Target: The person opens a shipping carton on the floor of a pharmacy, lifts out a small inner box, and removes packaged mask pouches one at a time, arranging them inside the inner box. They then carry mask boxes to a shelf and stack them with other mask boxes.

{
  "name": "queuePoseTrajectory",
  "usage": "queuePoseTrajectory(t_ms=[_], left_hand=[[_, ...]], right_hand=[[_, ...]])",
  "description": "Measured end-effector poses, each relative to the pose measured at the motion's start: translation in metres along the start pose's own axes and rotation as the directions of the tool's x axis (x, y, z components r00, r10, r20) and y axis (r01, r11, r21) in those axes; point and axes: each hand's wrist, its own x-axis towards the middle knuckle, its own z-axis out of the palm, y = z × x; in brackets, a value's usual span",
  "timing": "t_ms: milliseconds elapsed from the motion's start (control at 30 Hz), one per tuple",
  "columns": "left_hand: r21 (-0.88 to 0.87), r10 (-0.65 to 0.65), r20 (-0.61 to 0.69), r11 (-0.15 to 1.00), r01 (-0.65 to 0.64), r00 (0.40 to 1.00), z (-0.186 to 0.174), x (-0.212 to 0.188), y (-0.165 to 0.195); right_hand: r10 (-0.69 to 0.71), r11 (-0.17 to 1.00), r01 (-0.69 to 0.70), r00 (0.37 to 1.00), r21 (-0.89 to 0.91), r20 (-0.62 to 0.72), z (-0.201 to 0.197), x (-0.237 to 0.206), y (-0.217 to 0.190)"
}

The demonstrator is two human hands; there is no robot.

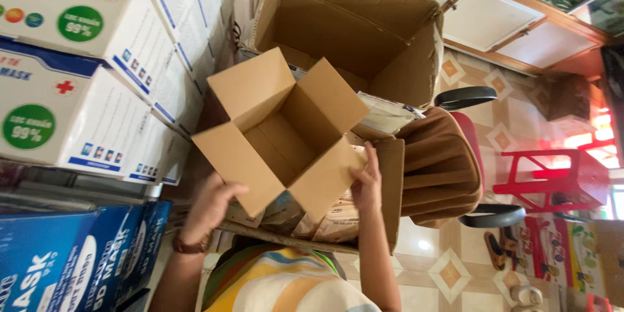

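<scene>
Gripping an open brown carton, left hand and right hand beside white stacked boxes.

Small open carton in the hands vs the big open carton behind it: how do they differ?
The small carton is held by the left hand and right hand; the big carton is not in the hands. The small carton is clearly smaller than the big carton. The small carton looks crisp; the big carton's edges look worn. Both are plain brown cardboard, flaps open, with nothing visible inside.
</scene>
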Motion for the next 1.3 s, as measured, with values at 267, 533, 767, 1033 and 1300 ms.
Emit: queuePoseTrajectory(t_ms=[267, 533, 767, 1033, 1300], left_hand=[[0.138, 0.048, 0.056, 0.989, -0.055, 0.997, -0.025, 0.053, 0.080], [0.449, 0.280, -0.149, 0.874, -0.187, 0.948, -0.045, 0.123, 0.079], [0.776, 0.496, -0.240, 0.615, -0.142, 0.835, -0.039, 0.097, 0.076], [0.689, 0.612, -0.244, 0.655, -0.309, 0.752, -0.037, 0.103, 0.061], [0.836, 0.606, -0.256, 0.529, -0.142, 0.753, -0.039, 0.109, 0.054]], right_hand=[[0.092, 0.989, -0.091, 0.996, 0.119, 0.003, 0.032, -0.107, 0.056], [0.338, 0.938, -0.348, 0.914, 0.002, 0.226, 0.066, -0.098, 0.108], [0.341, 0.936, -0.302, 0.907, -0.182, 0.248, 0.067, -0.061, 0.128], [0.343, 0.931, -0.338, 0.939, -0.138, 0.016, 0.065, -0.068, 0.109], [0.350, 0.929, -0.313, 0.917, -0.200, 0.190, 0.057, -0.043, 0.117]])
